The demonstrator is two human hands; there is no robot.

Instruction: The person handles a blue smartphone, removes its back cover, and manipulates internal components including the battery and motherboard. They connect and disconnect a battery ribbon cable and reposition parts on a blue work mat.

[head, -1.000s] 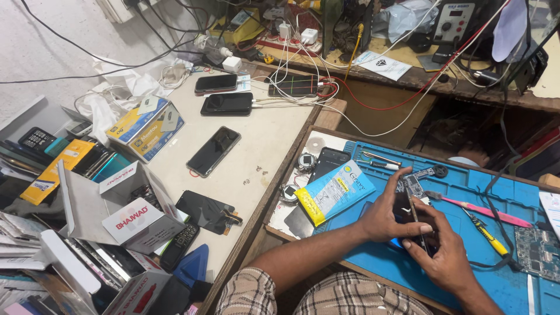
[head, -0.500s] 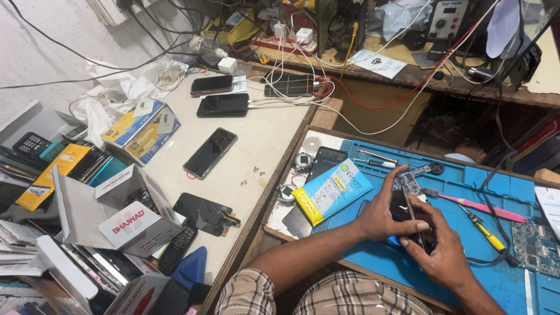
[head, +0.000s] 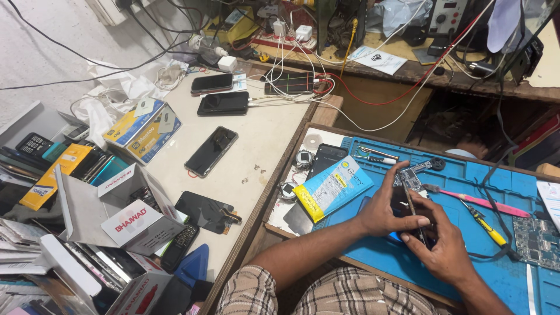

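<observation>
Phone (head: 411, 213): gripped edge-on by left hand (head: 385, 207) and right hand (head: 446, 248) over blue mat (head: 466, 175); board (head: 411, 178) out, reassembly pending.

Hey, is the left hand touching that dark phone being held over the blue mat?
Touching. The head view shows the left hand wrapped against the dark phone, its thumb lying across the front, with the right hand gripping from below.

Blue work mat (head: 466, 274) on the bench. On it: blue-and-yellow packet (head: 332, 188), pink-handled tool (head: 481, 202), yellow screwdriver (head: 487, 227), green circuit board (head: 535, 234) at right edge. Pale side table (head: 265, 140) holds three dark phones: one loose (head: 211, 151), two on charging cables (head: 223, 103) (head: 212, 83). Blue-yellow box (head: 143, 129) nearby; white cartons (head: 125, 219) lower left.
</observation>
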